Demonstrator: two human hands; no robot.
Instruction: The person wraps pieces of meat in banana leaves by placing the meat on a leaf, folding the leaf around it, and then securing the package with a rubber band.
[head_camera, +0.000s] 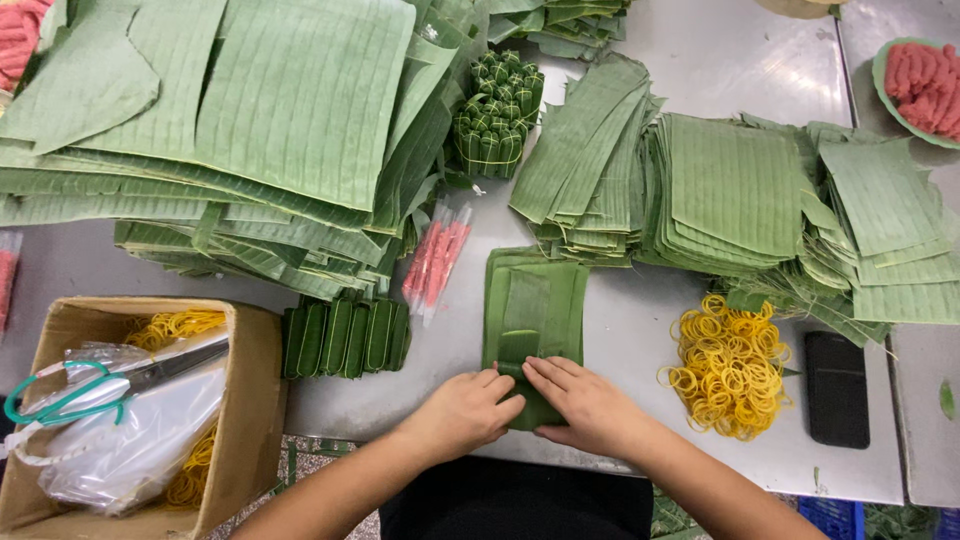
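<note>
Both my hands press on the near end of a small stack of cut banana leaf pieces (533, 305) lying on the steel table (640, 330). My left hand (468, 410) rests on the leaf's near left corner, fingers curled over the folded edge. My right hand (590, 402) lies flat on the near right part, fingertips touching the left hand's. A few pink sausage sticks in clear wrap (436, 262) lie just left of the leaf stack. A pile of yellow rubber bands (730, 365) sits to the right of my right hand.
Large leaf stacks (230, 130) fill the far left, smaller cut stacks (740, 190) the far right. Leaf-wrapped bundles sit in a row (345, 338) and a pile (497, 115). A cardboard box (130, 410) holds scissors, plastic bags and rubber bands. A black phone (836, 388) lies right; a bowl of pink sausages (925, 85) stands far right.
</note>
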